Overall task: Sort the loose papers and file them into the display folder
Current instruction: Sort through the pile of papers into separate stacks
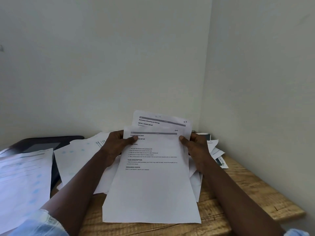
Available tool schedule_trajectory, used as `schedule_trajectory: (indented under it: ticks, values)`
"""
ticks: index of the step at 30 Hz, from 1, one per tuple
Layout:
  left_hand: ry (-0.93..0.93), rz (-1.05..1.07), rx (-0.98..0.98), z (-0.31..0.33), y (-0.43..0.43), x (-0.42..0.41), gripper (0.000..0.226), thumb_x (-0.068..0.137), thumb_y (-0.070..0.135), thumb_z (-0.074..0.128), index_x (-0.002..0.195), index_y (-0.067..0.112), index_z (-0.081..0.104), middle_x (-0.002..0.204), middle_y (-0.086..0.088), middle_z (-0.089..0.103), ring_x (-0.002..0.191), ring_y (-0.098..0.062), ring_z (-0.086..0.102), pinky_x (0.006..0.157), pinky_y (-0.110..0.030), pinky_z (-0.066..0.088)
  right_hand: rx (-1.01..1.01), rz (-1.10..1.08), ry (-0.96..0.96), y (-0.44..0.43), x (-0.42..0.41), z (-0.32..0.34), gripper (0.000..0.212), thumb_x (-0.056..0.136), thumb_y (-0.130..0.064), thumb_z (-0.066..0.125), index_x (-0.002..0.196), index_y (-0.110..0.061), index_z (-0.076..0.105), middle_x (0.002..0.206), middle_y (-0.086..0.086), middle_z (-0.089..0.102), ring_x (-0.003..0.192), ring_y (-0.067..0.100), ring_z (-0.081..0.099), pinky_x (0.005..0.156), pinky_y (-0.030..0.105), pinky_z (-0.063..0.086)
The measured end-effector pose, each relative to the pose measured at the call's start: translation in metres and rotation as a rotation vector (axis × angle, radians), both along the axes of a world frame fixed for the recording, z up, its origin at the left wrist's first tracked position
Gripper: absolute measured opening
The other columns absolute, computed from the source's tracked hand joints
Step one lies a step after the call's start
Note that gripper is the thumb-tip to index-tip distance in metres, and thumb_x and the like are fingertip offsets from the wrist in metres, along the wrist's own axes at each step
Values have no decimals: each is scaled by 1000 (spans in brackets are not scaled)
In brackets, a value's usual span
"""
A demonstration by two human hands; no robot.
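Behind sheet 66 (153, 184), sheet 67 (162, 120) shows only its top: "Dishwasher Unloading and Storage", "INITIAL SCENE SETUP". Your left grip (117, 143) and right grip (196, 145) pinch the sheets by their side edges above the counter (247, 188). Your left thumb hides part of a heading. Lower headings read "TASK DESCRIPTION", "REQUIRED PROPS". Loose papers (76, 159) half cover the dark folder (42, 143) at left, so you can't see its contents.

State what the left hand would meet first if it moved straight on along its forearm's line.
The left hand grips the held sheets, so those lie first in its line. Beyond them, probably the back wall near the corner, though depth is unclear.
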State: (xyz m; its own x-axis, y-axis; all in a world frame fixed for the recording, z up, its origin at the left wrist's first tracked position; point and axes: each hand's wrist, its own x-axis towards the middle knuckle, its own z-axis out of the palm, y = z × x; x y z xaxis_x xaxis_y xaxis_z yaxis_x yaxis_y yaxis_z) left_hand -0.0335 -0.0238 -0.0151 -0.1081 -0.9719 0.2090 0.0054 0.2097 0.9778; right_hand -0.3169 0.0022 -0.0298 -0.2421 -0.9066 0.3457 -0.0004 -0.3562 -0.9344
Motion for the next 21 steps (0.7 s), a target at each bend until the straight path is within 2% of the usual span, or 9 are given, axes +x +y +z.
schedule_trajectory:
  ticks: [1, 5, 9, 12, 14, 16, 17, 19, 21]
  values:
    - [-2, 0, -6, 0, 0, 1, 26, 89, 13, 78, 114, 5, 76, 106, -14, 79, 100, -35, 75, 77, -38, 63, 6, -8, -3, 1, 1, 1, 14, 97, -9, 68, 91, -20, 75, 81, -11, 77, 71, 5, 71, 61, 16, 52]
    - [-3, 7, -4, -1, -2, 3, 25, 89, 1, 75, 114, 0, 74, 106, -20, 77, 99, -41, 75, 89, -51, 61, 82, -47, -45, -3, 1, 2, 22, 101, -26, 65, 83, -16, 74, 95, 7, 76, 88, 24, 67, 85, 41, 53]
    - [-4, 70, -19, -2, -2, 4, 22, 89, -1, 74, 111, 0, 75, 102, -21, 78, 96, -40, 75, 86, -50, 62, 87, -76, 4, 0, 2, 3, 22, 101, -25, 64, 83, -18, 73, 99, 12, 77, 90, 22, 67, 92, 47, 55]
    - [2, 137, -57, -1, 0, 4, 15, 91, 5, 75, 105, 0, 75, 96, -18, 79, 86, -33, 76, 74, -39, 65, 77, -71, 35, 2, 5, 4, 21, 101, -21, 64, 83, -23, 76, 90, 0, 78, 90, 22, 68, 88, 41, 55]
    - [-7, 189, -82, -1, 0, 4, 14, 91, 12, 77, 99, 1, 74, 89, -15, 79, 76, -26, 75, 64, -32, 62, 74, -70, 111, 2, 6, 3, 21, 98, -26, 66, 85, -13, 76, 92, 14, 77, 84, 21, 65, 81, 41, 54]
    - [3, 223, -93, 0, -2, 4, 16, 91, 16, 78, 96, 1, 74, 86, -13, 79, 70, -20, 74, 58, -28, 59, 28, -59, 272, 4, 9, 1, 42, 87, -41, 65, 86, 1, 67, 86, 27, 68, 72, 16, 54, 69, 37, 46]
    - [14, 231, -98, 0, -2, 4, 15, 90, 16, 78, 95, 2, 74, 86, -12, 79, 68, -18, 74, 57, -27, 58, 1, -53, 371, 4, 10, -1, 50, 82, -46, 61, 86, 3, 64, 80, 27, 63, 69, 14, 49, 66, 35, 41]
    - [30, 250, -111, 0, -1, 5, 11, 90, 13, 79, 97, 6, 74, 86, -9, 79, 68, -15, 74, 56, -25, 57, -56, -29, 562, 7, 15, -6, 51, 82, -51, 56, 84, -1, 66, 76, 19, 64, 66, 11, 46, 63, 36, 43]
    - [49, 264, -107, -1, -5, 9, 16, 89, 5, 77, 104, 11, 74, 90, -7, 79, 72, -17, 73, 62, -26, 58, -72, -22, 707, 10, 20, -11, 42, 91, -46, 56, 78, -8, 68, 74, 9, 69, 66, 17, 54, 67, 40, 50]
